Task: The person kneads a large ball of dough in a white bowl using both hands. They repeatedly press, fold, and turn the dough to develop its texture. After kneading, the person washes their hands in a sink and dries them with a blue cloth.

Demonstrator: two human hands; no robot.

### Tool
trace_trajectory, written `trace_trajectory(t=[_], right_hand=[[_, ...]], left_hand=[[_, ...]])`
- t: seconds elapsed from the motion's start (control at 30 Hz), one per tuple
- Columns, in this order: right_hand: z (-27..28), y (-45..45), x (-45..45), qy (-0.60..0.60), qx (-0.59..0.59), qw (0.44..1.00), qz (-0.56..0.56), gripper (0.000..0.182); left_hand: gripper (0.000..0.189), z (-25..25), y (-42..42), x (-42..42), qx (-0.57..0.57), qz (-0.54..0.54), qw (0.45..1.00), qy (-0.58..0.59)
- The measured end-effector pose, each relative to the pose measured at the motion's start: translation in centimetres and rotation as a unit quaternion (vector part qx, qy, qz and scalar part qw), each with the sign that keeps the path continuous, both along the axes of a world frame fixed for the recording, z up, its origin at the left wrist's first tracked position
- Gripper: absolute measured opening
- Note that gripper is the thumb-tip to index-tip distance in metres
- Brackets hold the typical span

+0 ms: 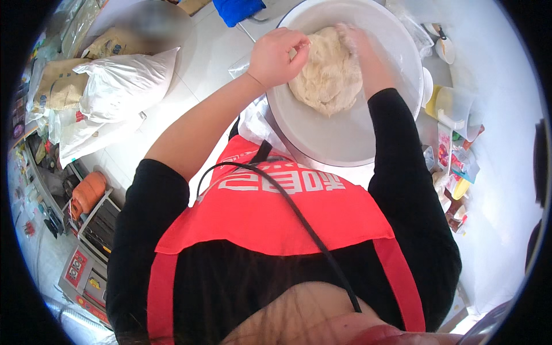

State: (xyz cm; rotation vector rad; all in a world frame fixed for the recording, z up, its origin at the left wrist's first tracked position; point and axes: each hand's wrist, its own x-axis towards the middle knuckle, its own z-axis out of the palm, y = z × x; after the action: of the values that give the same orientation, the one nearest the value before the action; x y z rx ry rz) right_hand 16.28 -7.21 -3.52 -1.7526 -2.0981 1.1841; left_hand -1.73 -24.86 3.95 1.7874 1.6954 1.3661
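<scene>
A large mass of pale dough (327,77) lies in a wide, light-coloured round basin (332,148). My left hand (280,56) is curled at the dough's left edge, above the basin's rim; whether its fingertips pinch any dough is hidden. On the far side, my right hand (351,41) touches the dough's upper right edge, blurred, with its fingers partly hidden. Black sleeves are pushed up to both forearms, and a red apron (276,215) covers my front.
White sacks (125,86) and brown paper bags (62,84) stand on the tiled floor at left, near an orange gas cylinder (89,192). A plastic jug (455,110) and several small packages are right of the basin. Something blue (237,10) lies beyond it.
</scene>
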Motion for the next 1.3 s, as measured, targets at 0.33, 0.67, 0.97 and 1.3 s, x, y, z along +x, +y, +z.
trace_trajectory(t=[0.33, 0.67, 0.97, 1.3], right_hand=[[4.6, -17.6, 0.6, -0.144, 0.184, 0.892, 0.388, 0.023], [4.1, -11.4, -0.7, -0.094, 0.135, 0.936, 0.313, 0.035], [0.7, -2.5, -5.1, 0.024, 0.050, 0.976, 0.210, 0.043], [5.5, -17.3, 4.0, -0.119, 0.237, 0.839, 0.475, 0.025]], left_hand=[[0.004, -0.5, -0.5, 0.0, 0.018, 0.053, 0.993, -0.108], [0.007, -0.3, -0.2, -0.1, 0.006, 0.033, 0.999, -0.011], [0.007, -0.6, 0.1, 0.1, -0.009, 0.038, 0.999, 0.001], [0.006, -0.1, -0.6, 0.1, -0.012, 0.036, 0.999, 0.001]])
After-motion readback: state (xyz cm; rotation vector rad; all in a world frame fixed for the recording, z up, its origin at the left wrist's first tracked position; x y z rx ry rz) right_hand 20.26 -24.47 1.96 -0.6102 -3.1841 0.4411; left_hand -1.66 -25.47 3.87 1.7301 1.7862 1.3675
